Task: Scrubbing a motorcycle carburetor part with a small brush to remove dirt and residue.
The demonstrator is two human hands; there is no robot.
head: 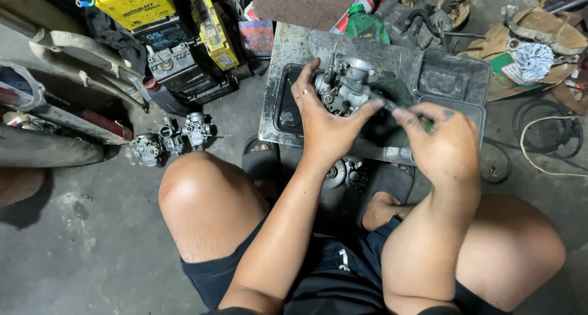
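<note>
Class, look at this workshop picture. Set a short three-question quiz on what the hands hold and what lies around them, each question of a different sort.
1. True or false: the left hand grips a metal carburetor.
2. What lies on the floor by the person's left knee?
A. another carburetor
B. a hammer
3. Fill in: the right hand holds a thin ____ tool.

Key: 1 true; 2 A; 3 dark.
</note>
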